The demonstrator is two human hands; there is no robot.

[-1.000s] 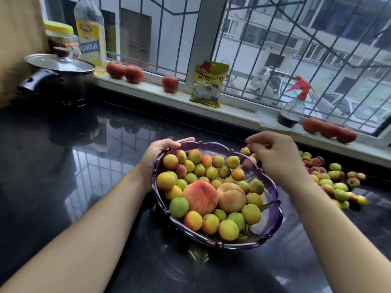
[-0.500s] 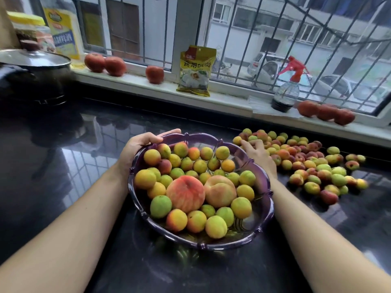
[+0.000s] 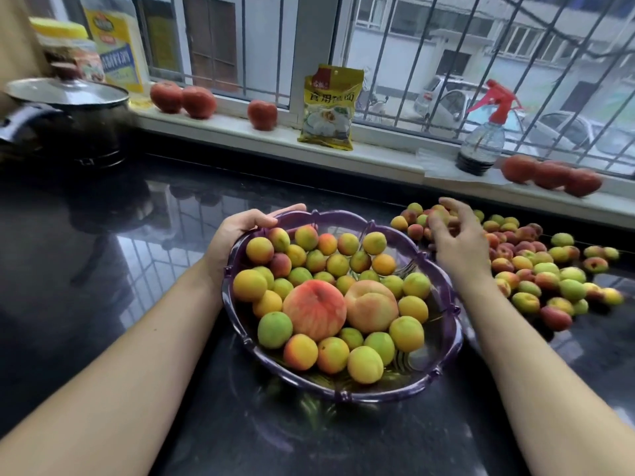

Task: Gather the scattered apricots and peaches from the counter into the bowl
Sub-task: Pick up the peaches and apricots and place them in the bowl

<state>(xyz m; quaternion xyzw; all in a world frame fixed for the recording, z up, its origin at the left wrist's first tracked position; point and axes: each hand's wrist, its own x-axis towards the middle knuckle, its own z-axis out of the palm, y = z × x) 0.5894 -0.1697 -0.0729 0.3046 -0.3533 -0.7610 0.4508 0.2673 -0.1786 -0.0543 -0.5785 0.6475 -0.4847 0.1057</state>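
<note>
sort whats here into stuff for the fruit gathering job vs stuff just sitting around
Job: bowl, peaches in it, loose apricots on the counter, left hand on the rim, right hand over the pile.

Lying about: pot, bag, spray bottle, tomatoes, oil bottle, jar.

A translucent purple bowl [image 3: 443,341] holds yellow, orange and green apricots [image 3: 365,364] around two pink-blushed peaches [image 3: 314,309]. The desk [image 3: 103,269] is glossy black. Red tomatoes [image 3: 262,114] line the white windowsill [image 3: 378,156], beside a yellow packet [image 3: 330,108] and a red-topped spray bottle [image 3: 481,146].
</note>
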